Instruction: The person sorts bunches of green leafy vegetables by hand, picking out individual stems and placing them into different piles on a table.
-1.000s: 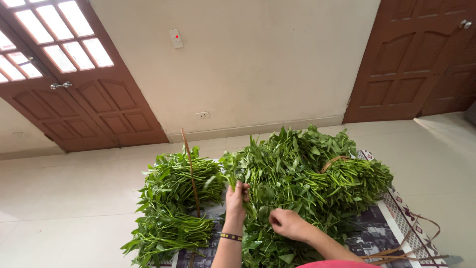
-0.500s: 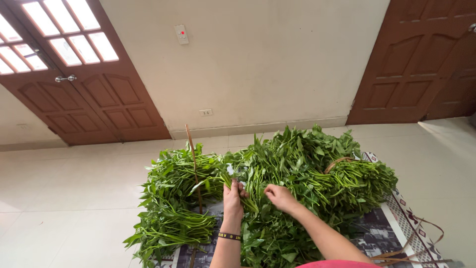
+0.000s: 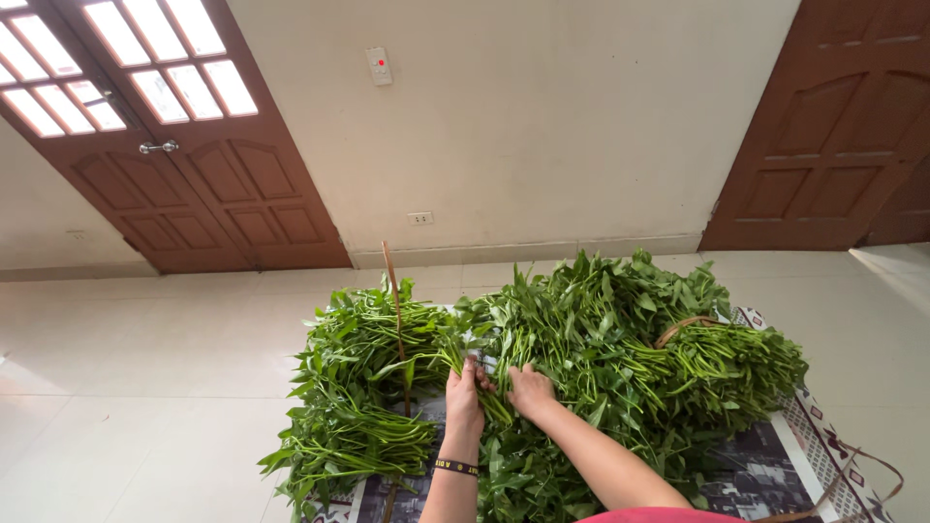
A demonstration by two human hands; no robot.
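On the pale tiled floor (image 3: 145, 387), in front of a cream wall (image 3: 542, 116) flanked by two brown wooden doors, a printed mat (image 3: 775, 465) lay spread, and most of it was buried under a big heap of leafy green stalks (image 3: 620, 339), long-stemmed with pointed leaves, much like water spinach. The door on the left (image 3: 165, 145) had glass panes in its upper part and a metal handle; the door on the right (image 3: 833, 126) was solid panelled wood. The heap's right part was a thick bundle bound by a tan strap (image 3: 683, 327), its stems pointing right. To the left lay a smaller pile of the same greens (image 3: 358, 387), with a thin brown stick (image 3: 395, 310) standing up through it.

Near the middle of the heap, both hands met close together, side by side. The left hand (image 3: 465, 397), a dark wristband (image 3: 455, 467) on its wrist, was closed round a small bunch of stems (image 3: 496, 387). The right hand (image 3: 531, 389) lay just beside it, fingers curled down into those same stems, gripping them. A loose tan cord (image 3: 852, 465) trailed off the mat's right edge. High on the wall sat a small white switch box (image 3: 379, 65), and low down a wall socket (image 3: 419, 218).
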